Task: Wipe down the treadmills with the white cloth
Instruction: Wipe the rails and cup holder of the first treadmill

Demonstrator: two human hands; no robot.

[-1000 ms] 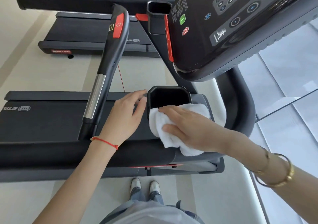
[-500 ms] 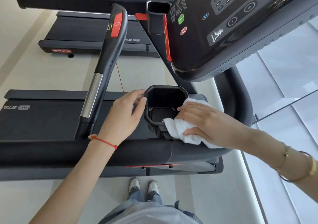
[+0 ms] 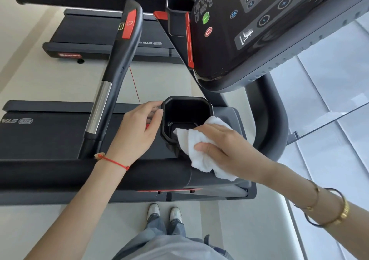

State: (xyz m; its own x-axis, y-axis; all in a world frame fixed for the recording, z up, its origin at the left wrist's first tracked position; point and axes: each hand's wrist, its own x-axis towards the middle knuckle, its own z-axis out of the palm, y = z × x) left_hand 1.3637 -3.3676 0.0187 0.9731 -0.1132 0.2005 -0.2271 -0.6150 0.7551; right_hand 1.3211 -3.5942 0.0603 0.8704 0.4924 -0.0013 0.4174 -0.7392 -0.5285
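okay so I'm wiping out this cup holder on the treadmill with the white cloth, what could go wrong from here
1. The white cloth is bunched and only its edge dips into the cup holder, so the bottom corners may stay dirty.
2. The console hangs close above; lifting your right hand could brush the green start button.
3. Your left hand only rests on the holder's rim, so hard scrubbing might make it slip.

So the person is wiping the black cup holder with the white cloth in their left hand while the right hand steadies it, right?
Not quite: the hands are swapped. The head view shows the right hand holding the white cloth at the black cup holder, while the left hand steadies the holder's other side.
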